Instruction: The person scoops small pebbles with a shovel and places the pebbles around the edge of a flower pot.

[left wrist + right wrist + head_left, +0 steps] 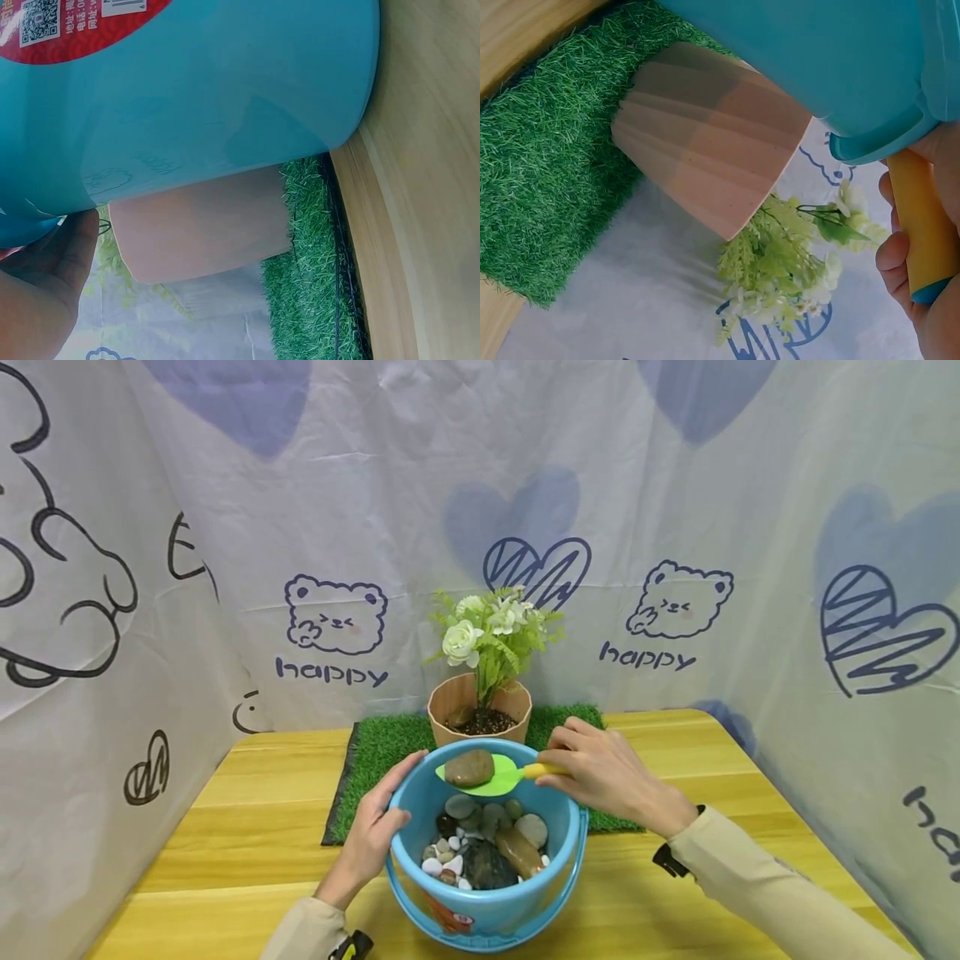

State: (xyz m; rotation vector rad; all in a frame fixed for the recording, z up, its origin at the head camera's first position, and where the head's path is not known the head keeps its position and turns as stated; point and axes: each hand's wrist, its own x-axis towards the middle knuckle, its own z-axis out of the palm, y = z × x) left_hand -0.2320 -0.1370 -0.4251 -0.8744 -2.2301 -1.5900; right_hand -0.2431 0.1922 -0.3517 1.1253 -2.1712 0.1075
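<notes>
My right hand (pixel 600 768) grips the yellow handle (pixel 922 217) of a toy shovel with a light green blade (pixel 504 778). On that blade lies a brown stone (pixel 469 768), held over the inside of a blue bucket (pixel 487 893) near its back rim. With the thumb over the rim and fingers along the outer wall, my left hand (pixel 375 818) holds the bucket's left side. Inside, at the bottom, are a large dark stone (pixel 489 865), a long brown stone (pixel 519 850), grey stones and several small white pebbles (pixel 432 866).
Behind the bucket, a ribbed beige pot (pixel 705 135) with soil, white flowers (pixel 461 642) and green leaves stands on an artificial grass mat (pixel 390 735). The wooden table (pixel 247 827) ends at a printed white cloth (pixel 420 527). The bucket's handle (pixel 480 947) hangs down in front.
</notes>
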